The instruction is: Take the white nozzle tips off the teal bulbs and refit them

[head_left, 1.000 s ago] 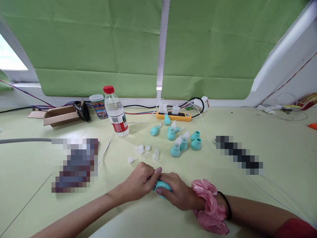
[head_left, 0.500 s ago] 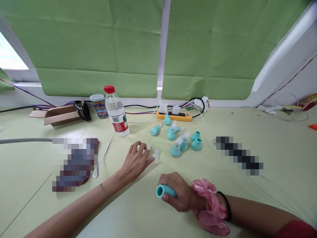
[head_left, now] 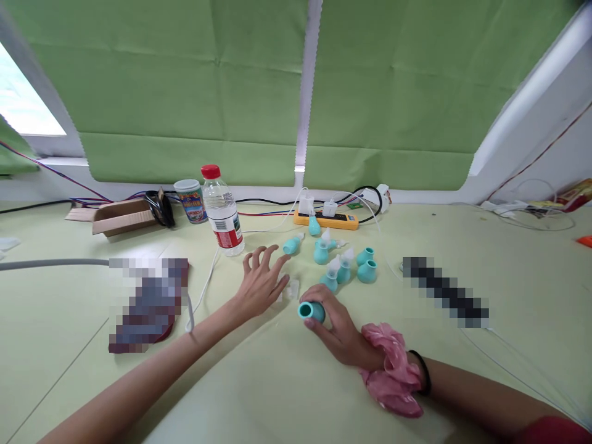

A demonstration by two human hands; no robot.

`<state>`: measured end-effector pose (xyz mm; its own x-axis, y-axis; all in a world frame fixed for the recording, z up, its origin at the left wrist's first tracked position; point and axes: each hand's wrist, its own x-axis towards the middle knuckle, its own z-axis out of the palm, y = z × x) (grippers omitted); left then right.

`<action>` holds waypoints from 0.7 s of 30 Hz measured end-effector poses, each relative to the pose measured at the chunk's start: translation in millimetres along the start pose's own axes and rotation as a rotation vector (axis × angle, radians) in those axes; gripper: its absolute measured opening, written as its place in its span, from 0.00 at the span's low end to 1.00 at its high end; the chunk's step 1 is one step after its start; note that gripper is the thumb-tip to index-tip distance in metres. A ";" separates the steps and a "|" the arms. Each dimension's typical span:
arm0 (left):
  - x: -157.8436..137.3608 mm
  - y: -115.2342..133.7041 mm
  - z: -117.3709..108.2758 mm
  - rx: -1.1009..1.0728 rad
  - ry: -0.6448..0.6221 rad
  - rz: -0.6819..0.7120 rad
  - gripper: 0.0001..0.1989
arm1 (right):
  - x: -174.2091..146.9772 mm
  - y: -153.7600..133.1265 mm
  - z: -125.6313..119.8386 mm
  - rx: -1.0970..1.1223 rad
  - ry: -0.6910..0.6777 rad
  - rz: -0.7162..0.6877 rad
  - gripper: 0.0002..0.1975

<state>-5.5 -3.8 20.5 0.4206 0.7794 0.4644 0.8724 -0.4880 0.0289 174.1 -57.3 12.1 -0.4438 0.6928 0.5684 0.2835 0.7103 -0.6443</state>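
Note:
My right hand is closed around a teal rubber bulb, its round opening turned toward me. With fingers spread, my left hand hovers over or rests on the table and holds nothing. Beside its thumb lie small clear plastic nozzle pieces, partly hidden by the hand. Beyond my hands stand teal bulbs with clear nozzles, and two bare teal bulbs sit to their right. Another teal bulb with a nozzle lies on its side past my left fingertips.
A water bottle with a red cap stands behind my left hand, near a paper cup and an open cardboard box. An orange power strip lies at the back. Blurred-out objects lie left and right, with cables around.
My left hand has lifted and spread its fingers, uncovering more of the clear pieces. My right hand has moved the teal bulb up and forward, closer to the left hand.

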 end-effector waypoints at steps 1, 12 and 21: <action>8.7 -0.3 2.4 0.003 -0.001 -0.037 0.18 | 1.7 2.7 -2.3 -0.054 0.022 0.003 0.07; 79.8 -8.7 48.7 -0.206 -0.075 -0.264 0.13 | -21.1 32.2 -41.3 -0.513 0.132 -0.008 0.08; 5.1 14.5 -5.9 -0.771 0.130 -0.299 0.09 | -26.9 53.7 -62.7 -0.825 0.179 0.047 0.09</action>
<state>7.8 -9.3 28.6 0.1254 0.8903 0.4377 0.5078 -0.4366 0.7426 254.5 -30.0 -5.7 -0.2941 0.6840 0.6676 0.8590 0.4955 -0.1292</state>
